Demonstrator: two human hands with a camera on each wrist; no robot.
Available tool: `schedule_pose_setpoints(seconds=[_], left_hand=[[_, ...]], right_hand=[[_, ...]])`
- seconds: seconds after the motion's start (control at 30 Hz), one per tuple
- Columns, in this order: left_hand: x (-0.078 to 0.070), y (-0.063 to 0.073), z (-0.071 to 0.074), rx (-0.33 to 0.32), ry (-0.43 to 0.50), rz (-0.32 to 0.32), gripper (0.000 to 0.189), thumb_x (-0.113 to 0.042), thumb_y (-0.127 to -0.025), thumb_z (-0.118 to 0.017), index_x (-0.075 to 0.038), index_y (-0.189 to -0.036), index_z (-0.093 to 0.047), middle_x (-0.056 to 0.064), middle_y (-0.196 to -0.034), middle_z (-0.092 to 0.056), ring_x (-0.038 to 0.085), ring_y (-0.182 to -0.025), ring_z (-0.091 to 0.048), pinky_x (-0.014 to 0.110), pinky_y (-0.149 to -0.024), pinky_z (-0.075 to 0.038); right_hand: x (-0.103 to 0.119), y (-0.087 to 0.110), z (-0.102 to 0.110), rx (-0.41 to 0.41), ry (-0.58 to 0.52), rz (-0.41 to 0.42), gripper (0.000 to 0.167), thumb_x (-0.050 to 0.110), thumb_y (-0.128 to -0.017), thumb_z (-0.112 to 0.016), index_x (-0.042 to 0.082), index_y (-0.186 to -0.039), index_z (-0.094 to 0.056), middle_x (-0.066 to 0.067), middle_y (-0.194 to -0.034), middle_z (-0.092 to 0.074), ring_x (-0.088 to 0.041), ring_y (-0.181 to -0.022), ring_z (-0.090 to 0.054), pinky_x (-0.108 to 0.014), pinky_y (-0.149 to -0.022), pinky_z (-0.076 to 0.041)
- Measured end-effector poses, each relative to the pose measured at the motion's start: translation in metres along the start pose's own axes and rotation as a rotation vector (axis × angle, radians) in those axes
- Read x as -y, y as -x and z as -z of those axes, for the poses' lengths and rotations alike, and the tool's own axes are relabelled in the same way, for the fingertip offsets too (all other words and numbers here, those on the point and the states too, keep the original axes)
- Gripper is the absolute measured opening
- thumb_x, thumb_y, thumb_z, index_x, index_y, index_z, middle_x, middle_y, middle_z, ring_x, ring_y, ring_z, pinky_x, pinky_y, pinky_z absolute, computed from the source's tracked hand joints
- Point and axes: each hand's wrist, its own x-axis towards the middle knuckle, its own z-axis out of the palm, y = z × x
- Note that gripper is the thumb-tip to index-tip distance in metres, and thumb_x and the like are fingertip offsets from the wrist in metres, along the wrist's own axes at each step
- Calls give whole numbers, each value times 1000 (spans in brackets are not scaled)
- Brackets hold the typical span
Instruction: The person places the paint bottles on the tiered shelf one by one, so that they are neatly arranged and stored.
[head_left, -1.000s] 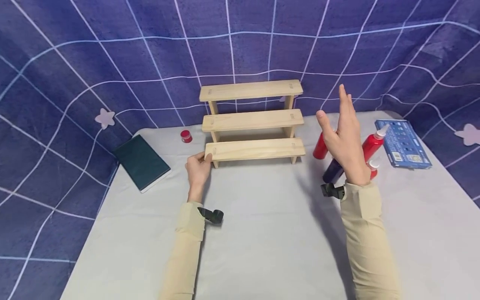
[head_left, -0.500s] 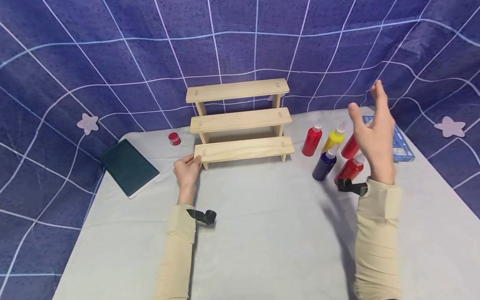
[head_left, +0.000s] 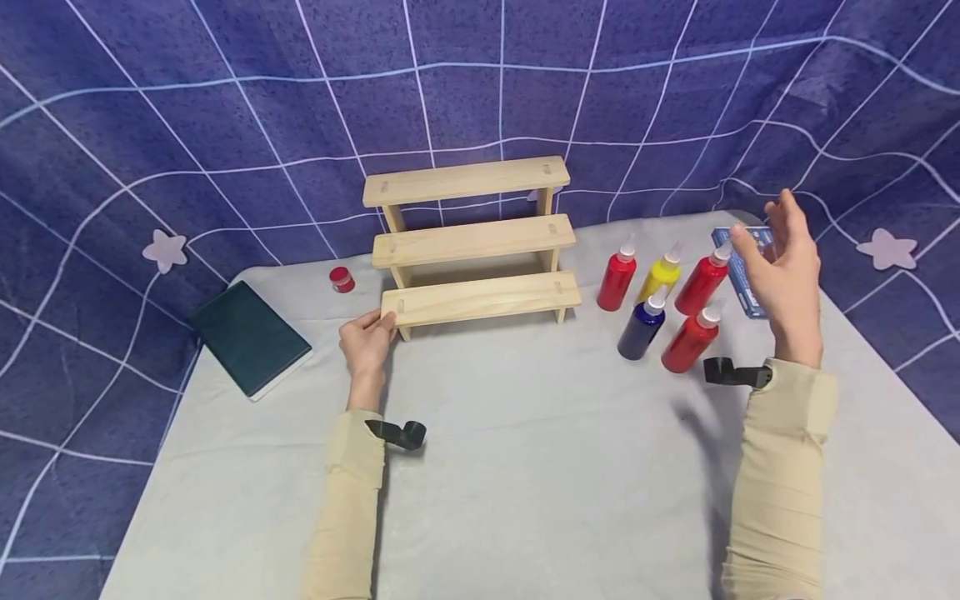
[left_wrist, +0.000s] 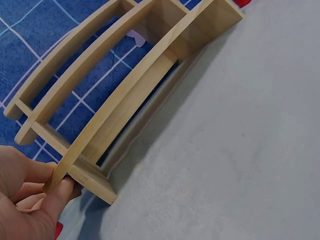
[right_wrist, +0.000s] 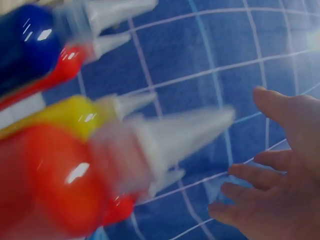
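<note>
A three-tier wooden display stand [head_left: 480, 298] stands at the back of the table. My left hand [head_left: 365, 343] pinches the left end of its lowest board; in the left wrist view the thumb [left_wrist: 59, 199] and fingers hold the board's corner. My right hand [head_left: 791, 279] is raised beyond the bottles with its fingers relaxed and nothing in them. To its left stand several squeeze bottles with pointed white nozzles: a blue bottle [head_left: 642, 330], a yellow bottle [head_left: 660, 277] and red ones, such as the front red bottle [head_left: 691, 342]. In the right wrist view a red bottle [right_wrist: 65, 175] looms blurred, apart from the fingers.
A small red-lidded jar [head_left: 341, 279] sits left of the stand. Farther left lies a dark green flat tablet or book [head_left: 250, 337]. Behind my right hand, a blue flat box [head_left: 742, 275] is partly hidden. A blue grid-patterned curtain [head_left: 465, 108] hangs behind the white-covered table [head_left: 525, 467].
My right hand has moved right, off the bottles it was covering, then lowered a little with its fingers bending more. My left hand keeps its hold on the stand. The head view has shifted.
</note>
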Motion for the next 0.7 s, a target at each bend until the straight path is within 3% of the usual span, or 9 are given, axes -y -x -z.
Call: schedule_pose_setpoints(seconds=[0.3,0.57,0.7], left_hand=[[-1,2,0,3,-10,7,35,-7,-93,-64,8,-125,-61,25,-124,-63,26,-113,-64,24,-90,-57],[-1,3,0,1,-2,9,36,-7,-94,-64,8,-126,-60,25,-125,-62,26,-113,-64,24,-90,-57],[-1,3,1,0,5,-1,36,-6,-94,-64,9,-126,-60,26,-124,-62,27,-113,-63,24,-90,-57]], right_hand=[[-41,-8,2,145,26,-68,81,25,-95,-62,11,-158,-11,-20,-160,-20,-30,-148,-20,-38,-124,-18],[-69,-14,2,269,-1,-110,85,20,-95,-65,8,-157,-9,-20,-160,-19,-35,-146,-23,-35,-121,-27],[-78,-18,0,332,8,-133,86,19,-95,-65,5,-157,-7,-24,-159,-19,-42,-143,-24,-42,-119,-27]])
